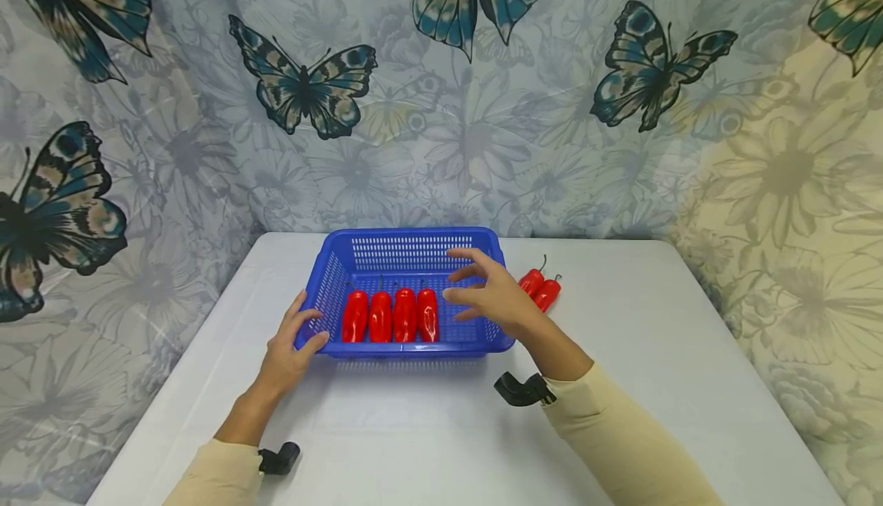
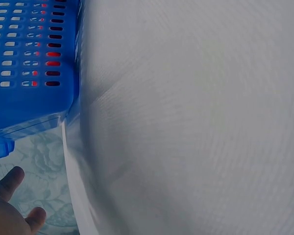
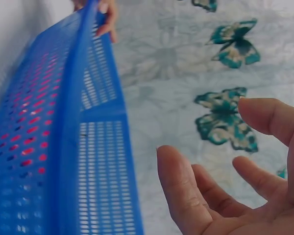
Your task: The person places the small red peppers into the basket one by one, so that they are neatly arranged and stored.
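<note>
A blue plastic basket (image 1: 414, 349) stands on the table with several glossy red peppers (image 1: 404, 316) side by side in its left and middle part, stems toward the back. At its front left corner my left hand (image 1: 286, 349) holds the rim, thumb and a finger over the edge and other fingers along the outside. My right hand (image 1: 493, 295) hovers above the basket's right part, its fingers spread and bent, nothing between them. Two more red peppers (image 1: 547, 295) lie on the table just right of the basket, partly hidden behind that hand.
The basket rests toward the back of a white-covered table (image 1: 414, 429). Behind and beside the table hangs a flowered cloth with butterflies (image 1: 476, 146). A black wrist camera (image 1: 524, 389) sits at the right cuff and another wrist camera (image 1: 279, 458) at the left cuff.
</note>
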A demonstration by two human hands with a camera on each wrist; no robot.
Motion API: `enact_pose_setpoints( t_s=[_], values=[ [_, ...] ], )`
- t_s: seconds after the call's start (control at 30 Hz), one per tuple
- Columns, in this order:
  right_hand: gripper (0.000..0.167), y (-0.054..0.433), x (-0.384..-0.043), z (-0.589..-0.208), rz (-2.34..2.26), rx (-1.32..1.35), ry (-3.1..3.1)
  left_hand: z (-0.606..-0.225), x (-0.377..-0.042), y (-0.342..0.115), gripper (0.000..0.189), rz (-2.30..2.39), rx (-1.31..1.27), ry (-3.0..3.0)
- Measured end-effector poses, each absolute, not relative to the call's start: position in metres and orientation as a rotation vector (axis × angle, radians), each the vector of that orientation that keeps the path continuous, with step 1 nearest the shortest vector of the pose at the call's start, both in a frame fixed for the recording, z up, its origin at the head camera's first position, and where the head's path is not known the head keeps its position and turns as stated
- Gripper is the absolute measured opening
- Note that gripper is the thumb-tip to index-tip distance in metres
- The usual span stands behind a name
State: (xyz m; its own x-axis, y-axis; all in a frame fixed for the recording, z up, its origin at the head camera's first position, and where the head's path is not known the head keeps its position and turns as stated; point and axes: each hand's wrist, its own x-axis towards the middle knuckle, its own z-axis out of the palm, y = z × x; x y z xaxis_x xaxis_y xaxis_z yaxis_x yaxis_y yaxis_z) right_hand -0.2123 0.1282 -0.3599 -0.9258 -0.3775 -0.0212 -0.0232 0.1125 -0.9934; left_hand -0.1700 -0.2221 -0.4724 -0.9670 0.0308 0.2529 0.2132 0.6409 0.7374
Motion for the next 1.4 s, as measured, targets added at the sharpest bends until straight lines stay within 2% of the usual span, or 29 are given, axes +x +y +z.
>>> enact_pose_setpoints(
  t_s=[0.23, 0.77, 1.4],
  values=[
    [0.065, 0.141, -0.200, -0.343, -1.876, -0.434, 2.157, -0.472, -0.170, -0.223, 0.036, -1.228, -0.193, -2.641],
    [0.067, 0.191, -0.188, -0.336, -2.015, -0.433, 2.235, -0.477, -0.171, -0.223, 0.033, -1.221, -0.217, -2.634],
    [0.068, 0.235, -0.207, -0.347, -2.080, -0.237, 2.368, -0.475, -0.170, -0.223, 0.034, -1.216, -0.199, -2.636]
  ],
)
